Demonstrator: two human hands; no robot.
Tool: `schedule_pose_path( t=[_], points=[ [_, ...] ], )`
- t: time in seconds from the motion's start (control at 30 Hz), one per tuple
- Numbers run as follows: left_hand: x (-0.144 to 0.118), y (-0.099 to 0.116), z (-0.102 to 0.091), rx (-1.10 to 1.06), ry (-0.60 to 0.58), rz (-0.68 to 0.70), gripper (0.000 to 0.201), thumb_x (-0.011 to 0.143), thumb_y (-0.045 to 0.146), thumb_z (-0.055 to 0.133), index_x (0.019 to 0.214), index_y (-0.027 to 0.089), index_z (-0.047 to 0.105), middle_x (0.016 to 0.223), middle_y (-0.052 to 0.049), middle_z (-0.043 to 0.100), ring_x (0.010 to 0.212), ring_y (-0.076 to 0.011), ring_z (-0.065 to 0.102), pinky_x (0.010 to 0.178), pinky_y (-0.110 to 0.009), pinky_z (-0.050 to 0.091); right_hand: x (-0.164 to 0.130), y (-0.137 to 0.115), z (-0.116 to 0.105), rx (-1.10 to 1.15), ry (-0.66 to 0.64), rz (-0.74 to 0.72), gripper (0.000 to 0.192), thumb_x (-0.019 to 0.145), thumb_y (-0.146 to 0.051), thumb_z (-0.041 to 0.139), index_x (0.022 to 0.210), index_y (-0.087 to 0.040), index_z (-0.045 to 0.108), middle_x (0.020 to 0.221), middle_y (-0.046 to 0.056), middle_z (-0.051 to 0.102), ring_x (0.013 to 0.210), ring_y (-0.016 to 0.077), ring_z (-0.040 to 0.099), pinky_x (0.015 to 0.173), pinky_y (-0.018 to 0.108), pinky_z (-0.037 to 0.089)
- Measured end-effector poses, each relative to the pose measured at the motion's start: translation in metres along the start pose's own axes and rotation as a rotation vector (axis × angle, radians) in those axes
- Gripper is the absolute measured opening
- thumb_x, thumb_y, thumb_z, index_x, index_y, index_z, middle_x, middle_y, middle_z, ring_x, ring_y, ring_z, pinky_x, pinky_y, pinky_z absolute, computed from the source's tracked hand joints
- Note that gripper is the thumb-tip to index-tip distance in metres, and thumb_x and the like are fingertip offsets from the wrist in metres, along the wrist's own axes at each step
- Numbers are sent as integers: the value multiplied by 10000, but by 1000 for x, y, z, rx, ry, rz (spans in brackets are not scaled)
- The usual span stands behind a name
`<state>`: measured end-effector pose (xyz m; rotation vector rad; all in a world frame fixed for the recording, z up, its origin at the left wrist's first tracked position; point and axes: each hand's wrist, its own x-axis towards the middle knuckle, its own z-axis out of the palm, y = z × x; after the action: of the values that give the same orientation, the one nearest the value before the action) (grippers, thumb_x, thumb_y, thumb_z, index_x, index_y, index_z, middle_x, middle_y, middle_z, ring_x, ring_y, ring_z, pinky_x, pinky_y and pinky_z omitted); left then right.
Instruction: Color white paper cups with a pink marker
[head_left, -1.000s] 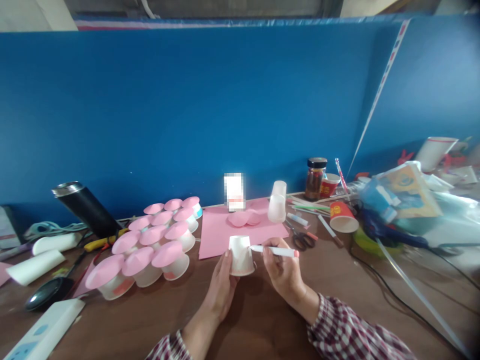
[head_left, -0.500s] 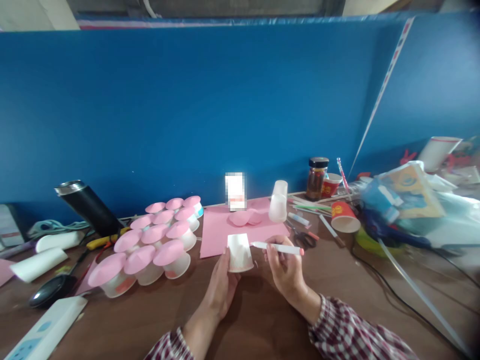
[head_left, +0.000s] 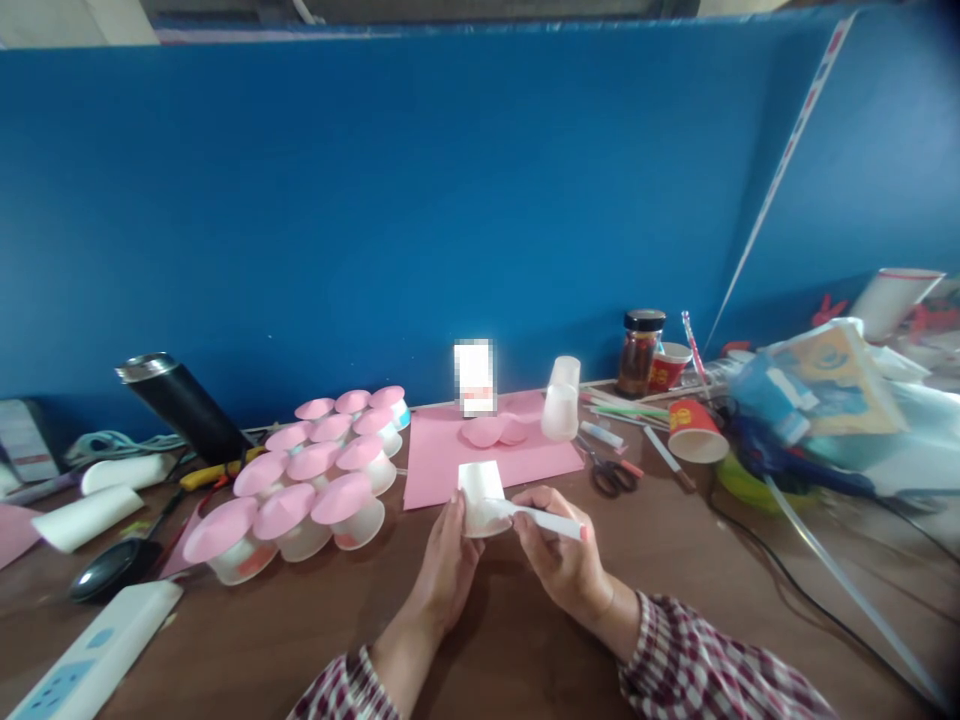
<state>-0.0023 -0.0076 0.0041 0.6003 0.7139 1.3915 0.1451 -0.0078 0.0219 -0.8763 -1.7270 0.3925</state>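
Observation:
My left hand (head_left: 450, 560) grips a white paper cup (head_left: 481, 490), held upside down above the table's front middle. In my right hand (head_left: 559, 560) is a white marker (head_left: 551, 522) with a red end. Its tip lies against or very close to the cup's side; contact is hard to make out. Behind the cup is a sheet of pink paper (head_left: 435, 455) with pink paper discs (head_left: 487, 432) on it. Two more white cups (head_left: 559, 412) stand upside down on the sheet's right side.
Several cups with pink cone tops (head_left: 341, 495) stand in rows to the left. Further left are a black thermos (head_left: 184, 410) and a power strip (head_left: 97, 650). On the right lie scissors (head_left: 611, 475), a red paper cup (head_left: 696, 432), a lidded jar (head_left: 640, 352) and loose cables.
My right hand has brought the marker left and slightly down, from beside the cup to its side. My left hand still holds the cup, which is tilted slightly differently.

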Motion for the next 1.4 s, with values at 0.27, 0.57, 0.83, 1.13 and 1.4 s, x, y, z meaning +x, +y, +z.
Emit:
schedule_pose_path(
  t=[0.27,0.57,0.83,1.13,1.4],
  points=[
    [-1,0,0,3,-6,-3,251,825,395,568,929,174,627,937,-36,646,863,-158,560,829,-295,417,2,-4,-1,0,-5,-12,78,856,-175,511,912,-182,566,748,26,609,642,141,588,611,251,478],
    [-2,1,1,4,-7,11,276,827,407,565,921,157,636,913,-39,643,850,-150,557,806,-285,417,3,-3,-1,-7,-8,-12,79,858,-187,512,911,-178,570,754,29,615,648,141,590,610,247,479],
    [-1,1,1,14,-9,23,263,815,413,578,917,180,645,931,-25,652,864,-147,558,868,-298,411,3,-4,0,-24,4,-9,78,864,-201,505,901,-183,572,738,30,618,635,144,593,601,249,484],
    [-1,1,2,44,5,29,284,808,423,578,913,170,650,931,-42,656,873,-174,566,836,-303,423,3,-3,-1,-38,-11,-7,74,870,-191,501,913,-181,560,735,24,603,614,133,569,585,241,468],
    [0,1,1,45,16,20,297,801,426,588,938,170,647,966,-45,662,885,-169,571,835,-302,425,3,-3,-1,-49,7,19,83,873,-203,495,913,-179,564,732,23,604,589,122,566,556,217,468]
  ],
)
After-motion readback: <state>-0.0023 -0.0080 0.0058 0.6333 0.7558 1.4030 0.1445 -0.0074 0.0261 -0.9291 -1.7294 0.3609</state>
